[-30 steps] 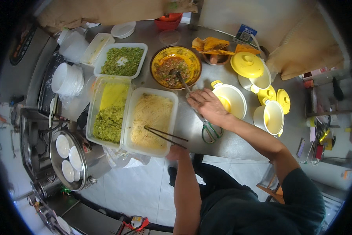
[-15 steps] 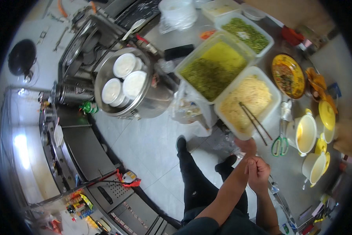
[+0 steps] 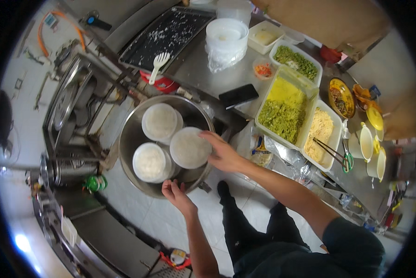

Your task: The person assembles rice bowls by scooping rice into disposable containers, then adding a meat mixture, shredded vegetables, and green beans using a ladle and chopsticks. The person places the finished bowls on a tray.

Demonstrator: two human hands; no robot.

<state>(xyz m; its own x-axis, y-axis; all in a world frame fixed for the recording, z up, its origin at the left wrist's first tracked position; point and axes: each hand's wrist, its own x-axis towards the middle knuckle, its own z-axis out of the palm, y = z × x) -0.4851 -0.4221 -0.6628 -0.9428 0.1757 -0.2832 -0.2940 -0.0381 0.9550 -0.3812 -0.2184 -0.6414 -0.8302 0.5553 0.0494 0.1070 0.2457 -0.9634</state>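
A big round metal pot (image 3: 129, 124) holds several round white plastic tubs with lids. My right hand (image 3: 222, 154) grips the edge of the right-hand plastic tub (image 3: 189, 147), thumb and fingers at its rim. Beside it in the pot are a far plastic tub (image 3: 159, 121) and a near plastic tub (image 3: 151, 162), which seem to be stacked on others. My left hand (image 3: 177, 193) hovers at the pot's near rim, palm up and fingers loosely apart, with nothing in it.
On the steel counter to the right stand a bin of chopped greens (image 3: 282, 111), a bin of noodles (image 3: 323, 127) with chopsticks, and green-handled scissors (image 3: 348, 162). A phone (image 3: 238, 96), stacked white tubs (image 3: 226, 37) and a black tray (image 3: 166, 37) with a white fork lie farther back.
My hands were together by the noodle bin. Both have moved left to the pot, and my right hand has taken hold of a tub. The view has shifted left.
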